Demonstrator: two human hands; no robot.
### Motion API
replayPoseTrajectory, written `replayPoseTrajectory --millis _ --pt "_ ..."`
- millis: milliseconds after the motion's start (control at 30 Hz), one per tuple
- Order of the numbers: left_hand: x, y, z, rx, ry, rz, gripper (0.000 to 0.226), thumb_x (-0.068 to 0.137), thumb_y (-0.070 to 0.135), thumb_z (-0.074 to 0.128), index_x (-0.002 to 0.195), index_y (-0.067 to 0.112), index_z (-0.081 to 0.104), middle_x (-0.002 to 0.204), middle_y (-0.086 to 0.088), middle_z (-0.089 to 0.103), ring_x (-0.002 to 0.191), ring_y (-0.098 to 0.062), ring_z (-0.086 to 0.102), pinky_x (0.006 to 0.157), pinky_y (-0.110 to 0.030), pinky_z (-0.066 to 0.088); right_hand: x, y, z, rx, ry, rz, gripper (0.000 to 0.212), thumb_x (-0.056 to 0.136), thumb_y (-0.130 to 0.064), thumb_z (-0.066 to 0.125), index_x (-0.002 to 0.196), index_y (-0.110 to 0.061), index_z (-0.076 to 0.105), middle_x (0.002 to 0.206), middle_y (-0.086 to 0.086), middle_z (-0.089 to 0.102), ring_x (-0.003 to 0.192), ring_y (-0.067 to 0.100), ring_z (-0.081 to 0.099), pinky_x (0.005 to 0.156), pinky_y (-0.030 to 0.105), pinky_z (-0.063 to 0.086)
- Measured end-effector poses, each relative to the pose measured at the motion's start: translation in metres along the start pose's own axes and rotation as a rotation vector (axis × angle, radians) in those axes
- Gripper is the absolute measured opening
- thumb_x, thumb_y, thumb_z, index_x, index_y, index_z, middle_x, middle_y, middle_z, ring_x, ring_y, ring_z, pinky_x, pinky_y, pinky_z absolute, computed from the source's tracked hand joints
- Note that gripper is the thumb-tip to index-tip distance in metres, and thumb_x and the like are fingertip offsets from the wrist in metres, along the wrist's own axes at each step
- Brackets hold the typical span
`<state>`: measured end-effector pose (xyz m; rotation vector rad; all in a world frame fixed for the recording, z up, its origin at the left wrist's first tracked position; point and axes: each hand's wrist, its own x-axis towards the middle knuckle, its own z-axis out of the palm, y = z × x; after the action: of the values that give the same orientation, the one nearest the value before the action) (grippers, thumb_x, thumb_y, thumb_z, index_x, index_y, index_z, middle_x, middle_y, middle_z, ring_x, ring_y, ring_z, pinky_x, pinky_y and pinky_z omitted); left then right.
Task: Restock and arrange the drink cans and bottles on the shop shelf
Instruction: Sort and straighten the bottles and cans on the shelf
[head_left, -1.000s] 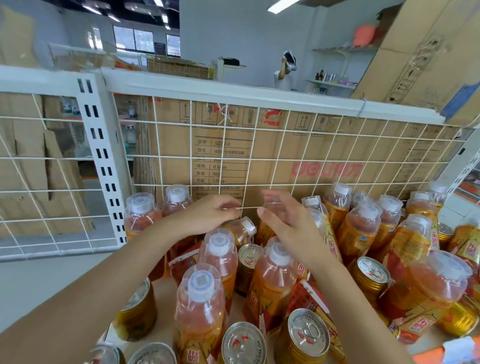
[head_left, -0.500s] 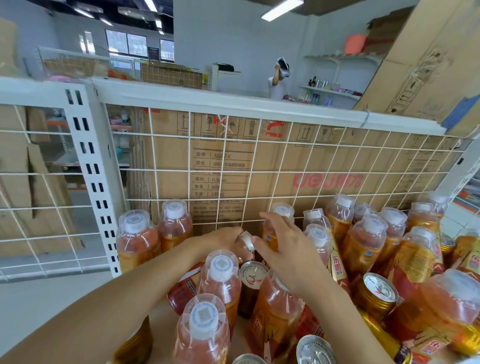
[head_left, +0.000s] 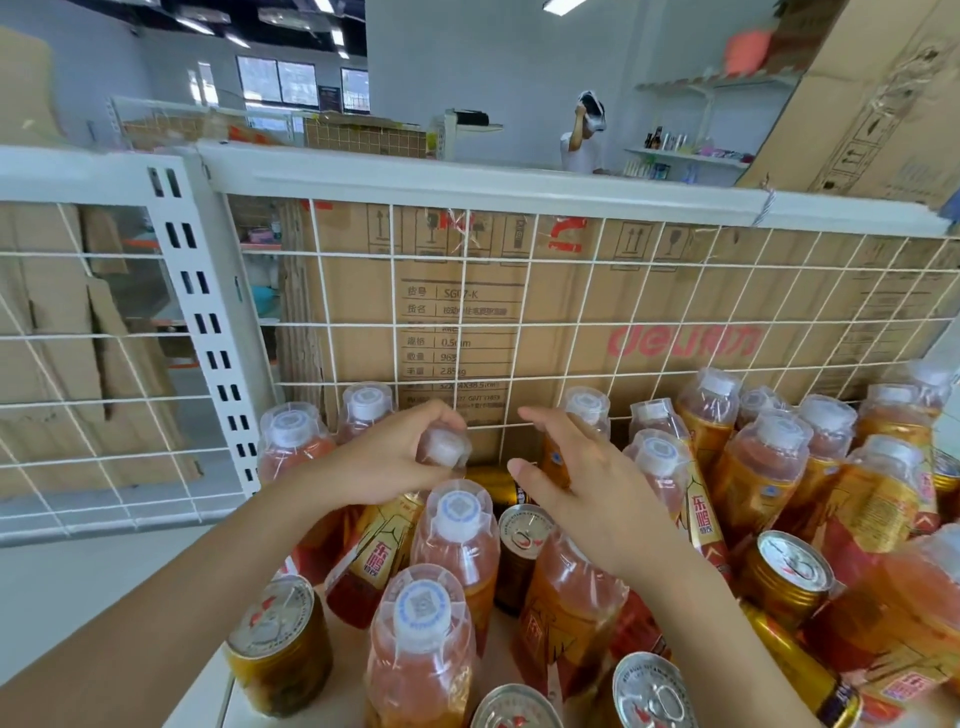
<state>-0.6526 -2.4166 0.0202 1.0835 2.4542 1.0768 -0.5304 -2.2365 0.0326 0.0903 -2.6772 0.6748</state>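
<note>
Several orange drink bottles with white caps and gold cans crowd the white shelf (head_left: 218, 696). My left hand (head_left: 387, 457) grips the neck of a tilted bottle (head_left: 444, 448) near the back wire grid, its cap pointing right. My right hand (head_left: 576, 478) hovers with fingers spread and loosely bent, just in front of an upright bottle (head_left: 587, 408); no grip shows. An upright bottle (head_left: 460, 525) and a gold can (head_left: 522, 540) stand just below both hands.
A white wire grid (head_left: 519, 322) backs the shelf, with a slotted upright post (head_left: 202, 312) at left and cardboard boxes (head_left: 597, 296) behind. More bottles (head_left: 769, 467) and cans (head_left: 792, 566) fill the right side. A person (head_left: 582, 135) stands far behind.
The view has tipped down a little. My left hand has lifted the tilted bottle's top slightly up and right. My right hand has come off the bottles and opened.
</note>
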Motion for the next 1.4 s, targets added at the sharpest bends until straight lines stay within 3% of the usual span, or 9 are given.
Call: replayPoseTrajectory --millis 100,200,367,633,800,967,1100,1267,1400 --pt "-0.016 -0.002 -0.005 0.022 0.054 -0.013 0.042 0.083 0.01 0.065 0.117 0.024 0.045 0.107 0.009 0.054 0.095 0.001 0.053 0.078 -0.01 0.042 -0.001 0.001 0.001 0.019 -0.001 0.002 0.047 0.092 -0.042 0.049 0.137 -0.03 0.038 0.133 -0.008 0.048 0.115 0.012 0.047 0.086 0.027 0.04" --pt "-0.035 -0.007 -0.006 0.104 0.106 -0.021 0.047 0.083 0.029 0.063 0.124 0.031 0.039 0.12 0.01 0.051 0.105 -0.003 0.051 0.089 -0.022 0.042 -0.002 0.001 0.0 0.04 -0.004 0.002 0.047 0.092 -0.041 0.049 0.137 -0.03 0.039 0.135 -0.009 0.047 0.119 0.011 0.046 0.091 0.028 0.039" --pt "-0.067 -0.011 0.002 0.245 0.17 0.073 0.062 0.073 0.054 0.036 0.133 0.038 0.031 0.127 0.021 0.032 0.106 0.007 0.04 0.087 -0.014 0.033 -0.002 0.001 0.001 0.051 0.001 0.007 0.046 0.093 -0.038 0.05 0.136 -0.028 0.041 0.134 -0.006 0.049 0.118 0.013 0.048 0.092 0.03 0.04" --pt "-0.091 -0.027 0.011 0.461 0.427 0.077 0.066 0.081 0.049 0.029 0.141 0.023 0.036 0.139 0.007 0.039 0.124 -0.006 0.029 0.106 -0.042 0.033 -0.005 0.001 0.002 0.072 0.11 0.043 0.039 0.091 -0.03 0.055 0.13 -0.023 0.051 0.121 -0.004 0.061 0.103 0.016 0.059 0.09 0.039 0.049" --pt "-0.094 -0.027 0.018 0.424 0.472 0.106 0.046 0.084 0.045 0.03 0.126 0.028 0.036 0.128 0.011 0.042 0.1 -0.001 0.036 0.09 -0.025 0.031 -0.008 0.002 0.003 0.071 0.198 0.084 0.032 0.091 -0.021 0.057 0.122 -0.017 0.058 0.112 -0.002 0.066 0.104 0.012 0.06 0.087 0.029 0.05" --pt "-0.092 -0.031 0.019 0.384 0.478 0.134 0.037 0.086 0.05 0.028 0.118 0.033 0.032 0.124 0.019 0.036 0.109 0.0 0.035 0.093 -0.025 0.03 -0.011 0.002 0.003 0.045 0.244 0.081 0.033 0.089 -0.029 0.052 0.117 -0.015 0.061 0.105 -0.003 0.067 0.097 0.009 0.062 0.083 0.03 0.053" --pt "-0.092 -0.027 0.018 0.356 0.497 0.122 0.037 0.087 0.055 0.025 0.114 0.032 0.036 0.124 0.013 0.045 0.11 -0.005 0.043 0.091 -0.028 0.035 -0.02 0.003 -0.002 0.028 0.237 0.071 0.038 0.086 -0.039 0.046 0.115 -0.021 0.062 0.103 -0.01 0.065 0.084 -0.005 0.056 0.07 0.006 0.041" --pt "-0.084 -0.017 0.009 0.438 0.504 0.09 0.048 0.088 0.063 0.018 0.104 0.029 0.047 0.114 0.011 0.055 0.107 -0.005 0.044 0.089 -0.03 0.034 -0.018 0.009 -0.014 0.031 0.233 0.02 0.036 0.085 -0.042 0.048 0.113 -0.025 0.061 0.096 -0.021 0.058 0.078 0.005 0.056 0.065 0.011 0.044" --pt "-0.072 -0.003 0.002 0.362 0.5 0.106 0.049 0.085 0.066 0.023 0.119 0.038 0.044 0.119 0.017 0.051 0.112 -0.003 0.046 0.092 -0.032 0.04 -0.012 0.029 -0.026 0.04 0.232 -0.037 0.028 0.087 -0.033 0.054 0.114 -0.029 0.059 0.1 -0.007 0.064 0.081 0.019 0.059 0.072 0.023 0.047"
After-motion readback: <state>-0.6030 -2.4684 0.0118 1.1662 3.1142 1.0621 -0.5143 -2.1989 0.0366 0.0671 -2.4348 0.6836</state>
